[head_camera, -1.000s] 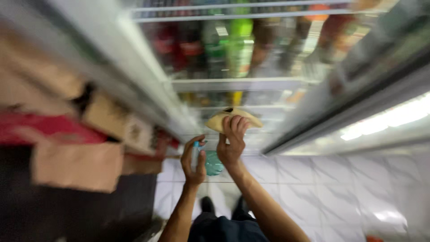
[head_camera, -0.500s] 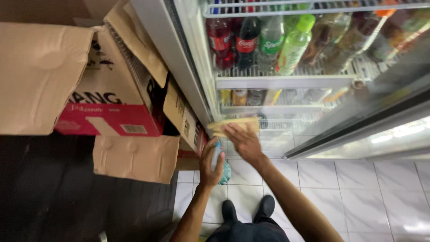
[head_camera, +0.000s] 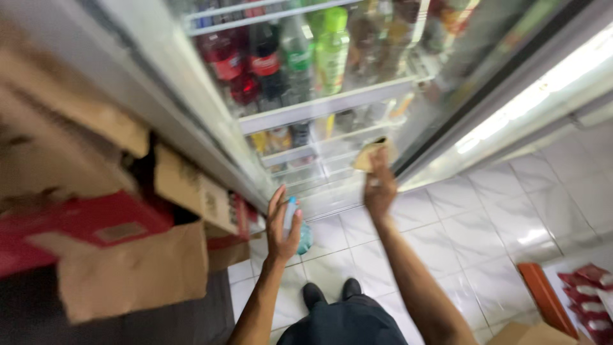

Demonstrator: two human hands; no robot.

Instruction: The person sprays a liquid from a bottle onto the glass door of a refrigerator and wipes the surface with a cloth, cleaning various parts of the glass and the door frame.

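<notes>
- My left hand (head_camera: 283, 223) is wrapped around a small clear spray bottle (head_camera: 299, 231) with a pale blue top, thumb on one side and fingers along the other, holding it upright just above the white tiled floor (head_camera: 485, 255).
- The bottle sits low in front of the bottom edge of the glass fridge door (head_camera: 383, 83), just beside the fridge's left frame.
- My right hand (head_camera: 379, 188) is raised higher, fingers closed on a folded yellow cloth (head_camera: 369, 154) that I press flat against the lower part of the glass.
- My two hands are apart, the left lower and nearer the cardboard, the right up on the door.
- Behind the glass stand rows of drink bottles (head_camera: 300, 51) on white wire shelves: dark cola ones with red labels, a green one, and clear ones.
- To my left, open cardboard boxes (head_camera: 128, 268) are stacked against the fridge frame, one with a red printed side (head_camera: 83, 230).
- My black shoes (head_camera: 332, 294) are planted on the tiles below my hands.
- In the floor's lower right corner lies an orange tray edge (head_camera: 543, 291) with red packets (head_camera: 590, 281) beside it.
- The picture is blurred, so finer details on the shelves are not clear to me.
</notes>
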